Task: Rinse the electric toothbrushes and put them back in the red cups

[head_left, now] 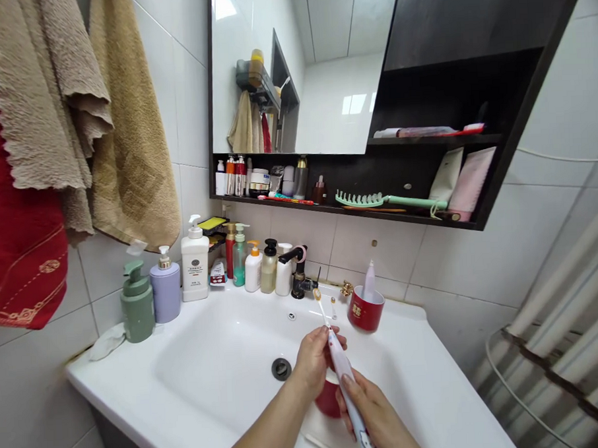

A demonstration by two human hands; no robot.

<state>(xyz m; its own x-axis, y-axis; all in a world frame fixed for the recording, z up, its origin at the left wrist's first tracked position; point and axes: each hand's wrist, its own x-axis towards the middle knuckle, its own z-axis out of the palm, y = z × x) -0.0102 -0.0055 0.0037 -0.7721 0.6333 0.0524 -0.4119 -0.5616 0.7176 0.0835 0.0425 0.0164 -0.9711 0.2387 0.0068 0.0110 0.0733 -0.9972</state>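
Note:
An electric toothbrush (pixel 340 359) with a pale handle slants up over the right part of the sink, its brush head pointing toward the faucet. My right hand (pixel 371 409) is closed around the lower handle. Higher up, my left hand (pixel 312 359) has its fingers closed at the base of the brush head. Below and behind my hands is a red cup (pixel 328 400), partly hidden by them. A thin white stick-like item (pixel 321 445) lies near the front edge, its lower end cut off by the frame.
The white sink (pixel 206 360) has a dark drain (pixel 281 369) and a black faucet (pixel 297 271). Several pump bottles (pixel 195 265) line its back left. Another red cup (pixel 366 311) holds a pale toothbrush. Overhead hangs a dark mirror cabinet (pixel 298 204); towels (pixel 131 125) hang left.

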